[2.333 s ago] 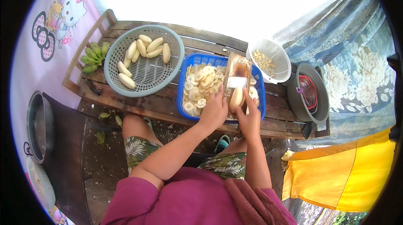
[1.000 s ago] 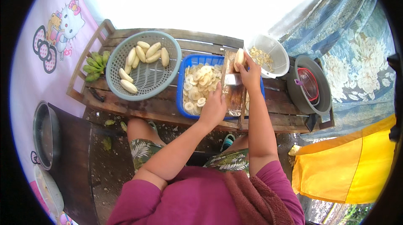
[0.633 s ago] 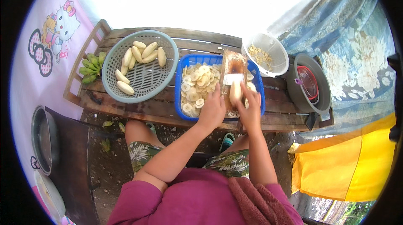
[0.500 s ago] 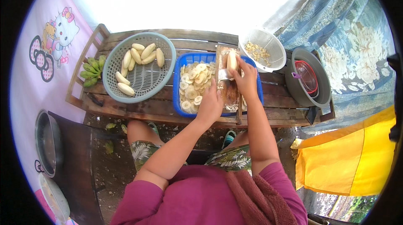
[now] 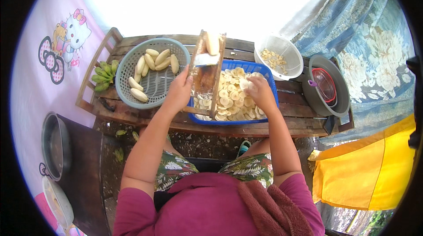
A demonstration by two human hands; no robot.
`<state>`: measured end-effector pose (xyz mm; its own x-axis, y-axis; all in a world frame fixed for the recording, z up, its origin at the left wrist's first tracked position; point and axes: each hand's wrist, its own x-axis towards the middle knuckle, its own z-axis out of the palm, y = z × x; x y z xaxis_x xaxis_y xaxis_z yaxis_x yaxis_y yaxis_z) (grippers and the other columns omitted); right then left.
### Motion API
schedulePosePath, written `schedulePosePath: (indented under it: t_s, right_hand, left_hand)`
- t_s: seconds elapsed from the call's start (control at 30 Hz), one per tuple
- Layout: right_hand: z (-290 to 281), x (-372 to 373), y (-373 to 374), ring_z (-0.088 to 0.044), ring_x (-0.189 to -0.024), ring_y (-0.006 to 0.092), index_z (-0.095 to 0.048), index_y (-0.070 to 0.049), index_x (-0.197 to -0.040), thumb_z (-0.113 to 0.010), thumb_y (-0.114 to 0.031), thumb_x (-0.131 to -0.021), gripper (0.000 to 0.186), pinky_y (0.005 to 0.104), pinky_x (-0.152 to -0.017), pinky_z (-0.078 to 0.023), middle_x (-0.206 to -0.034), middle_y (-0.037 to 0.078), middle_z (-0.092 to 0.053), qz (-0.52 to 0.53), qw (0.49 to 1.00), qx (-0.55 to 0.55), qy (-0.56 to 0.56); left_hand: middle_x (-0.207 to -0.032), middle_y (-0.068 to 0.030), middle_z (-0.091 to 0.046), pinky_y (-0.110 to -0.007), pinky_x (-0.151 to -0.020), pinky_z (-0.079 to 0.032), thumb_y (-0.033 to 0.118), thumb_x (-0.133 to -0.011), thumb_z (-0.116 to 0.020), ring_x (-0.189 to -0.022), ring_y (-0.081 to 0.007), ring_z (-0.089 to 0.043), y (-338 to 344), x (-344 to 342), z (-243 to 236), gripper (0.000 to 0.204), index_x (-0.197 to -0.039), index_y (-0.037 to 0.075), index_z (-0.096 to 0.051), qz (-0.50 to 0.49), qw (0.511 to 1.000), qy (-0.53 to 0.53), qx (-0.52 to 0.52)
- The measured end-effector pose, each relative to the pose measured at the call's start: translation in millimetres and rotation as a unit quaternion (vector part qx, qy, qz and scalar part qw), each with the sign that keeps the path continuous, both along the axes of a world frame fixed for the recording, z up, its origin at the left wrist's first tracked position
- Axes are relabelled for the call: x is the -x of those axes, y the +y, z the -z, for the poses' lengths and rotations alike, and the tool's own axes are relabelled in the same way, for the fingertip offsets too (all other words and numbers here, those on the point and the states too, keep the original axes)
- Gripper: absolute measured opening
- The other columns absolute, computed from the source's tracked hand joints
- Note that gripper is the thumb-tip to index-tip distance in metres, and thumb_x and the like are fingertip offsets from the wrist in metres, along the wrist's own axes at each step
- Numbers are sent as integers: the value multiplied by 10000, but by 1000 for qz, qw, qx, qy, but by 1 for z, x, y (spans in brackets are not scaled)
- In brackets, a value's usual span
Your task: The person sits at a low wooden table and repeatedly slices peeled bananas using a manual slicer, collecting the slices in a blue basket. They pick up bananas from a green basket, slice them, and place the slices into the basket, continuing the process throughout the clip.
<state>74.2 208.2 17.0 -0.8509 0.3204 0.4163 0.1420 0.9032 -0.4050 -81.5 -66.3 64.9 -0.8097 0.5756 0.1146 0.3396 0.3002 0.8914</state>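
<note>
My left hand [image 5: 178, 91] is closed round the left edge of a wooden slicer [image 5: 205, 79], which has a pale blade across it. A peeled banana [image 5: 213, 43] rests on the slicer's far end, above the blade. The slicer is tilted over the left part of a blue basket [image 5: 271, 77], hiding some of it. Round, thin banana slices [image 5: 233, 99] fill the basket. My right hand [image 5: 261, 94] is down at the slices, its fingers closed on a few of them; the fingertips are partly hidden.
A grey-green colander [image 5: 121, 84] with several peeled bananas stands left, beside green bananas [image 5: 103, 76]. At the right are a white strainer [image 5: 294, 60] with small pieces and a grey basin [image 5: 315, 101] with a red-rimmed strainer. All stand on a slatted wooden bench [image 5: 291, 112].
The slicer has moved left in my left hand, baring more slices. My right hand has let go of the banana on the slicer and come down to the slices.
</note>
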Motion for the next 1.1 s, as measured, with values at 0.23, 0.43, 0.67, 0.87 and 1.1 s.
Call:
schedulePosePath:
  t_s: [0.23, 0.43, 0.67, 0.87, 1.1]
  right_hand:
    - [-6, 18, 10, -639, -1004, 319, -705, -73, -1080, -659, -157, -882, 220, 412, -867, -492, -1080, 135, -683, 77, 996, 42, 25]
    - [-35, 37, 19, -667, -927, 277, -681, -58, -1157, -662, -149, -907, 267, 356, -824, -509, -1014, 147, -697, 91, 978, 169, 85]
    - [-49, 55, -9, -563, -1194, 318, -511, -112, -1395, -769, -182, -800, 652, 376, -987, -459, -1299, 165, -579, -86, 987, 137, -14]
    - [-33, 49, -14, -492, -1303, 293, -485, -125, -1434, -800, -142, -774, 731, 378, -1073, -394, -1412, 164, -521, -59, 980, 190, 7]
    - [-43, 21, -32, -568, -1108, 306, -689, -102, -1139, -809, -168, -756, 406, 396, -963, -445, -1138, 124, -610, -11, 998, 9, 60]
  left_hand:
    - [-1379, -264, -527, -362, -1067, -381, 170, -1012, -455, -1283, -349, -521, 1, -3, 7, 489, -1453, -28, -382, 3, 998, -49, -25]
    - [-1382, -307, -492, -379, -1076, -372, 154, -1004, -460, -1304, -380, -485, 26, -34, 25, 506, -1455, -54, -363, 56, 997, -22, -52]
    - [-1223, -338, -543, -461, -1001, -401, 115, -975, -464, -1157, -452, -524, 47, -68, 51, 514, -1426, -106, -360, 74, 997, 23, 0]
    - [-1395, -315, -464, -406, -1093, -346, 134, -993, -464, -1308, -409, -453, 47, -70, 54, 519, -1445, -92, -344, 76, 997, -8, -13]
    - [-1373, -313, -488, -404, -1074, -366, 124, -987, -469, -1290, -405, -475, 47, -69, 57, 511, -1435, -95, -355, 66, 997, -6, -31]
